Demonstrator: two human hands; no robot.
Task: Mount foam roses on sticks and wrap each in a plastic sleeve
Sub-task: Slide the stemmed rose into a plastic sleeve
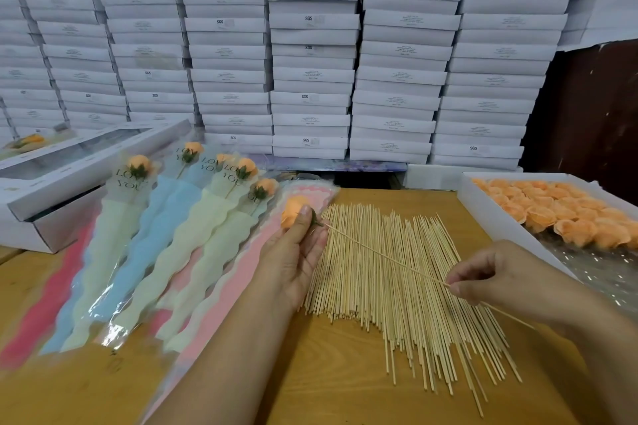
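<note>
Left hand (293, 252): fingers (303, 217) curled round one peach-orange foam rose head with a green calyx (293, 210), held above the edge of the sleeve pile.

Right hand (490, 276): thumb and forefinger pinching a thin pale bamboo stick (383, 254) near its lower end; the stick's far tip meets the calyx of the held rose.

Beneath both hands: a spread heap of loose bamboo sticks (397, 293), lying roughly parallel on the yellow-brown wooden tabletop (328, 373).

Left of the heap: a pile of empty wavy-edged pink plastic sleeves (224, 293), partly under the left forearm. On and beside it, five finished roses in clear-topped sleeves (138, 245), with cream, blue and red lower parts; printed wording "LOVE YOU" legible on the clear tops.

Right edge: an open white cardboard tray (490, 214) holding rows of loose peach-orange foam rose heads (559, 214) over crinkled clear film.

Left rear: a long white window-lid gift box (86, 162), set on another.

Rear: a wall of stacked flat white cartons (310, 62), several end labels reading "SGS"; the smaller print is not legible.
</note>
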